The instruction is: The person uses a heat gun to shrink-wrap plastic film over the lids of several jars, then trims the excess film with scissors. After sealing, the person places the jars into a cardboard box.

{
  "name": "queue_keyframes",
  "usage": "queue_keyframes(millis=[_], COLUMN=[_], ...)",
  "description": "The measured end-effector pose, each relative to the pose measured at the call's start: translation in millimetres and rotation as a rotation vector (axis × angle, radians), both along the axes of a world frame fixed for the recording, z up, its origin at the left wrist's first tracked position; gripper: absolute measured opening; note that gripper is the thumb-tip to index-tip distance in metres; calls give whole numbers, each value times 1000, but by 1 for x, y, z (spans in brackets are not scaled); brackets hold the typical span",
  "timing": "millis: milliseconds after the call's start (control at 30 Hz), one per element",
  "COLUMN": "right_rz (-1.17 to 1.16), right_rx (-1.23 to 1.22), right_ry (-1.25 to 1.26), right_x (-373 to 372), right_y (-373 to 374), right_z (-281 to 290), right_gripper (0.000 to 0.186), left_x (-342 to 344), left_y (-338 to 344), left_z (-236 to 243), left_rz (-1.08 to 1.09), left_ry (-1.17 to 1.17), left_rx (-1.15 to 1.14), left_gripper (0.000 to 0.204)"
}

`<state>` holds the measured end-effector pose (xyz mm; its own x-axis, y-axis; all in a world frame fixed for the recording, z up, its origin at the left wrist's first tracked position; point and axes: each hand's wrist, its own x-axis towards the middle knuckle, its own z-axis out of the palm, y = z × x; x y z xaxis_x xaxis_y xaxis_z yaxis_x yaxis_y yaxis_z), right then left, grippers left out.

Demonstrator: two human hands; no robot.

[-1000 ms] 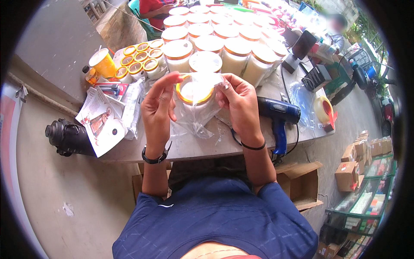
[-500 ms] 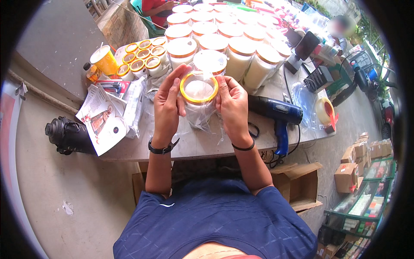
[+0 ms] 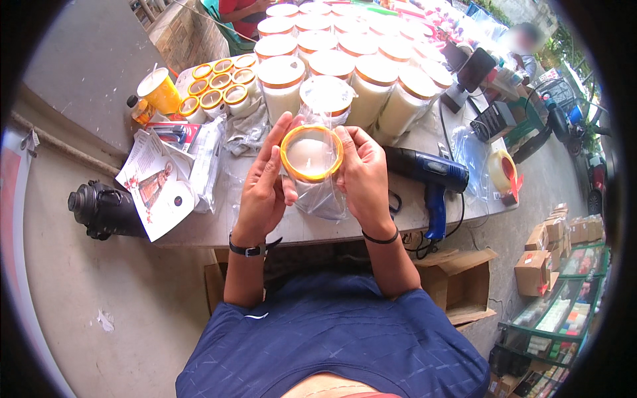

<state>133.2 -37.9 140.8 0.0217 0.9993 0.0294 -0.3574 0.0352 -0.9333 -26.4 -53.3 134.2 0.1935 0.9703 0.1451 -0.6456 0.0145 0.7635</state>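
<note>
A white candle in a jar with a yellow rim (image 3: 306, 154) sits inside a clear plastic bag (image 3: 320, 203) at the table's near edge. My left hand (image 3: 267, 186) is curved round the jar's left side, thumb bent against it. Opposite, my right hand (image 3: 360, 171) grips the bag and jar, its thumb by the rim. A blue and black heat gun (image 3: 424, 172) lies just right of that hand. Rows of tall white jar candles with orange-rimmed tops (image 3: 371, 89) stand beyond my hands.
Small yellow-rimmed candles (image 3: 211, 99), a yellow cup (image 3: 159, 93), printed papers (image 3: 149, 176) and a black cylinder (image 3: 106, 209) are left. A tape roll (image 3: 501, 174) and electronics (image 3: 474, 69) are right, cardboard boxes (image 3: 534, 272) below. Two people (image 3: 235, 13) (image 3: 524, 63) are across the table.
Since a second ago both hands have shifted from the bag's top to the jar's sides. In the last half second the wrapped jar has come down toward me, showing its rim plainly.
</note>
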Motion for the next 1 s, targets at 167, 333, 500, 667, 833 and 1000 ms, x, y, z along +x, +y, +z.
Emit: queue_keyframes(millis=[167,333,500,667,833,1000], right_rz=[-47,-100,-323,4,-40,-122], right_rx=[16,60,465,670,627,728], right_ry=[-168,-245,-633,-431,-495,-732], right_x=[1,0,4,0,-7,-1], right_y=[0,-8,-5,-6,-5,4], right_z=[-13,-23,-26,-25,-25,-30], right_gripper=[24,26,50,100,103,96], left_x=[-2,-5,-11,-16,4,10], left_y=[-7,-16,-15,-17,-3,23], left_z=[-25,-55,-63,-43,0,-14], left_rz=[-34,7,86,351,647,318], left_ry=[-108,-51,110,735,901,685], left_rx=[-96,-67,4,119,509,712], left_gripper=[52,55,56,67,88,103])
